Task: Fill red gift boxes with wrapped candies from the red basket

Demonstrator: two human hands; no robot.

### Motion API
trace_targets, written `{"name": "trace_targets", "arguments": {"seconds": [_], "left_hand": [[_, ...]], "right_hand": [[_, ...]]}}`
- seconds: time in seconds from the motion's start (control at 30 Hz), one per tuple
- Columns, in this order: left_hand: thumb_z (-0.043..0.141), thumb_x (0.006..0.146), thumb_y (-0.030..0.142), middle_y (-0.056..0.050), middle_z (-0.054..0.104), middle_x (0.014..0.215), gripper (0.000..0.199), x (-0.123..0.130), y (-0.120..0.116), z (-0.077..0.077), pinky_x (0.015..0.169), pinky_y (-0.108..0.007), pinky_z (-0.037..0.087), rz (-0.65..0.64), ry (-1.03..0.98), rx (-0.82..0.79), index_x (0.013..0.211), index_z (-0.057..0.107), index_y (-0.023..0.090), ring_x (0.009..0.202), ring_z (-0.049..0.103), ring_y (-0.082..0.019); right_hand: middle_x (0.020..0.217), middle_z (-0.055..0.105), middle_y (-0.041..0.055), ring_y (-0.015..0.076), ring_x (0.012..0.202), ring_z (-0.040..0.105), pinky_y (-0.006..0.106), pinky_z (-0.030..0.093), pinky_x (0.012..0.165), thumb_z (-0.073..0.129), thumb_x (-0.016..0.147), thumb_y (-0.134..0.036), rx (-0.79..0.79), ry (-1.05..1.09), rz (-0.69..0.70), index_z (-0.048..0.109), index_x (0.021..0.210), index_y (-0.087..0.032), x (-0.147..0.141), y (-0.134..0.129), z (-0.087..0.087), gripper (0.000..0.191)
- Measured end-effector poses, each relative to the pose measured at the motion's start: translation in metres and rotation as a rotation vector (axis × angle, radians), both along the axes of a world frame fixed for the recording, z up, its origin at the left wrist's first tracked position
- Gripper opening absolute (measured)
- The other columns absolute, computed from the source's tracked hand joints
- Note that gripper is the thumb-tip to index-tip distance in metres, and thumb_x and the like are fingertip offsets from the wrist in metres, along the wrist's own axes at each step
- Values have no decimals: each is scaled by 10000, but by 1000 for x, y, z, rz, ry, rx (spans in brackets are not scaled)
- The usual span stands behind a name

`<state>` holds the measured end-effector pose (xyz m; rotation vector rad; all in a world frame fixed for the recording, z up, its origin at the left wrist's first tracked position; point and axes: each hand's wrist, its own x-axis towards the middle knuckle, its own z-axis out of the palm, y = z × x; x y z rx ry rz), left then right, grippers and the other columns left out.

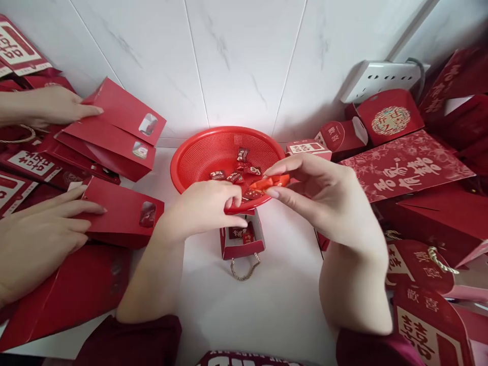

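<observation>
- We judge a light, steady pinch best for the orange wrapped piece [270, 182], over the right rim of the red basket [208, 147].
- Our right hand [330, 198] arches in from the basket's right, thumb and forefinger closed on it.
- Our left hand [206, 204] spans the basket's near rim, half-curled, thumb apart, seemingly empty, though its palm is hidden.

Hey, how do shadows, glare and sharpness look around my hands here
All in the head view: grey shadow on the wall beside the power strip; pale glare on the upper carton's window; tile lines splay upward, suggesting a wide, tilted view; right hand and left hand look fairly sharp.
</observation>
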<state>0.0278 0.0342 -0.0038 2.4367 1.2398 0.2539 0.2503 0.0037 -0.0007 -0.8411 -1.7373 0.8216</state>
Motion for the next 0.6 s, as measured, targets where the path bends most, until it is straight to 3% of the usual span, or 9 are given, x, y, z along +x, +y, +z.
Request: {"name": "trace_targets", "arguments": {"seconds": [0.07, 0.13, 0.37, 0.6], "left_hand": [[703, 790, 402, 26, 563, 608, 297, 0, 3, -4, 497, -279, 266, -23, 175, 31, 638, 548, 201, 538, 475, -139], [620, 857, 372, 21, 526, 557, 313, 0, 2, -4, 505, -288, 248, -24, 222, 64, 606, 553, 198, 510, 445, -139], [559, 911, 396, 8, 565, 581, 324, -9, -18, 18, 576, -292, 331, -56, 10, 94, 656, 667, 227, 577, 528, -156], [583, 909, 369, 13, 639, 642, 273, -11, -19, 18, 528, -295, 323, -88, -28, 125, 692, 675, 232, 559, 535, -142]], "right_hand": [[1042, 708, 29, 206, 983, 679, 348, 600, 867, 713, 878, -216, 17, -69, -30, 696, 1041, -226, 4, -5, 3, 164], [1053, 713, 25, 208, 999, 680, 352, 602, 885, 707, 878, -189, 41, -115, -37, 701, 1039, -234, 8, -9, 6, 167], [987, 734, -4, 235, 939, 700, 427, 611, 843, 740, 861, -199, 131, -242, -99, 711, 977, -310, 15, -19, 16, 163], [986, 744, 4, 268, 958, 709, 489, 607, 856, 727, 877, -301, 142, -315, -147, 731, 970, -337, 13, -23, 17, 99]]}}
